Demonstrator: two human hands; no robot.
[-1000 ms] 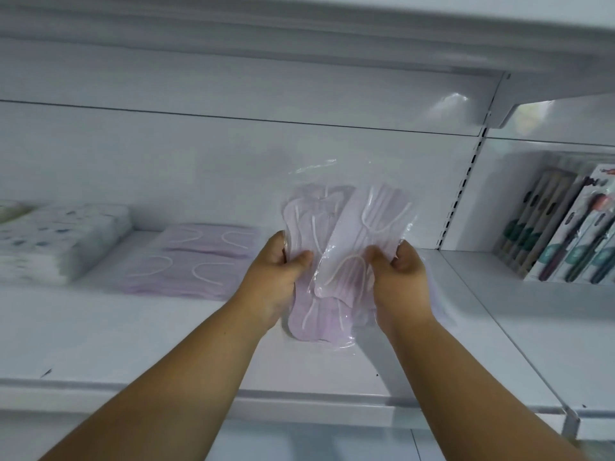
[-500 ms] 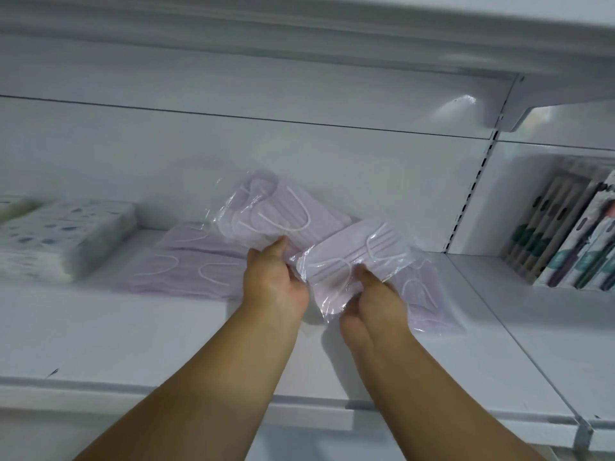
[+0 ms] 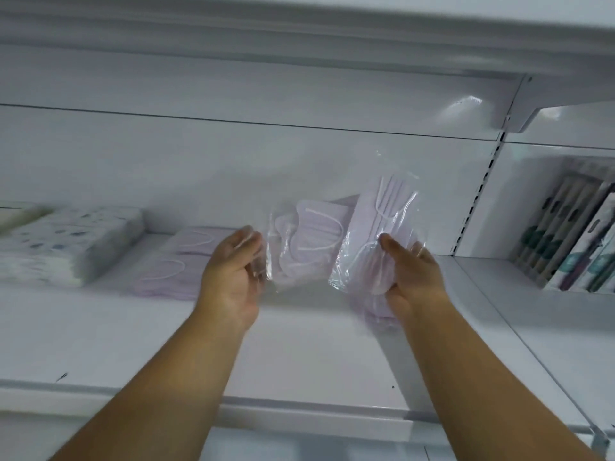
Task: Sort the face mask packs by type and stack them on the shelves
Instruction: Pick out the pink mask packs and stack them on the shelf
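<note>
A white metal shelf (image 3: pixel 100 331) with a white back panel fills the view, under another shelf above; toothbrush packs (image 3: pixel 572 237) stand in the bay to the right. On the shelf lie a stack of lilac mask packs (image 3: pixel 176 261) at left-centre and, further left, a stack of patterned mask packs (image 3: pixel 66 244). Two clear-wrapped lilac face mask packs are held above the shelf. The right pack (image 3: pixel 376 234) stands nearly upright, its long axis leaning slightly right, top toward the back panel. The left pack (image 3: pixel 306 244) sits tilted just beside it, and their edges overlap. The left hand (image 3: pixel 233 271) pinches the left pack's plastic edge between thumb and curled fingers. The right hand (image 3: pixel 412 277) grips the right pack, thumb across its front, fingers behind. Motion blur softens the details
</note>
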